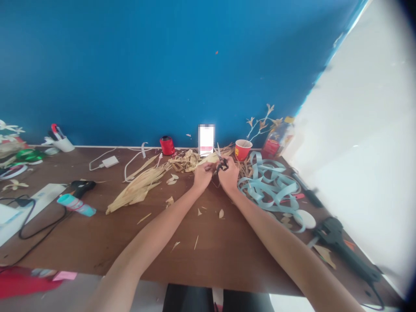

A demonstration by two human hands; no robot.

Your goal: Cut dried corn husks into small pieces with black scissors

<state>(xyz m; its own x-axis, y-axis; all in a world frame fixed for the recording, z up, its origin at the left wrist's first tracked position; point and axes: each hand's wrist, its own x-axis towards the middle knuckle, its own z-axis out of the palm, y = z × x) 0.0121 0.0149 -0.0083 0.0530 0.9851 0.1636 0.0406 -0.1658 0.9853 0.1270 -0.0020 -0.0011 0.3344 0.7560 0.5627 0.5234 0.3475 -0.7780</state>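
My right hand (229, 174) is closed around the dark handles of a pair of scissors (219, 152), whose blades point up and away from me. Beside it, my left hand (203, 174) pinches a pale dried corn husk (205, 161). Both hands are close together over the far middle of the brown table (208, 242). Crumpled husk scraps (186, 161) lie just beyond my left hand. A larger bundle of dried husks (139, 186) rests to the left. Small cut leaf-shaped pieces (221, 213) are scattered nearer me.
A lit phone (206, 139) leans on the blue wall. A red paper cup (243, 149) and tangled light-blue ribbon (276, 186) sit at right, with a glue gun (344, 247) beyond. At left are a red spool (167, 145), a white charger (109, 161) and a power strip (48, 190).
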